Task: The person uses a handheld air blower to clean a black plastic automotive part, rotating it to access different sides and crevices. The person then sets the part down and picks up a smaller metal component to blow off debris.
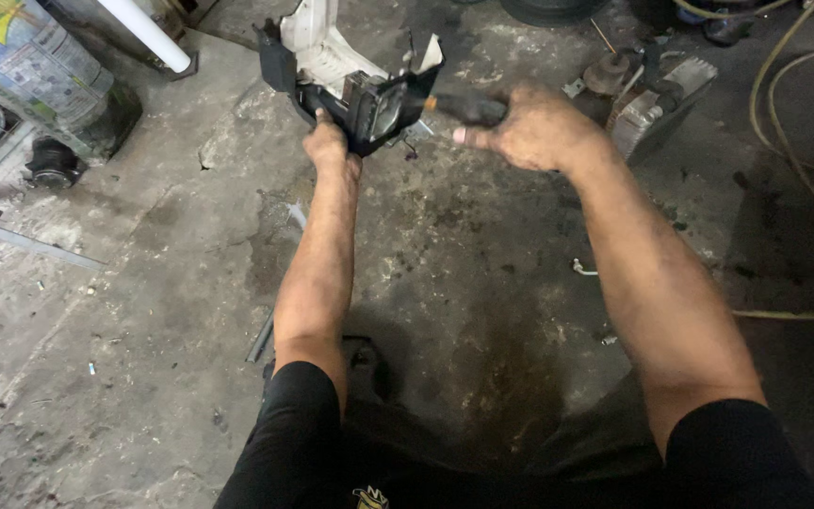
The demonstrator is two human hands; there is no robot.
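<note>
In the head view, the person's left hand was closed on the lower edge of a black-and-white moulded plastic housing with a lamp unit set in it, which looked like a scooter front cover. The housing sat out ahead of the person, at the far end of both outstretched arms, above the stained, cracked concrete floor; whether its lower end rested on the ground could not be told. The right hand was wrapped round the dark handle of a screwdriver with an orange collar, its tip pointing left into the black part of the housing just beside the lamp. The tip itself was hidden behind the plastic.

For the driving in hand, the sound approach appeared to be to keep the left hand braced so the housing could not twist, to hold the shaft in line with the fastener rather than at a slant, and to press inward while turning so the tip did not slip and scar the plastic or the lens.

Around the work lay a grey finned metal engine part to the right, pale yellowish hoses looping across the dark floor, a white tube at upper left, and a small dark round rubber-like part near the left edge.
</note>
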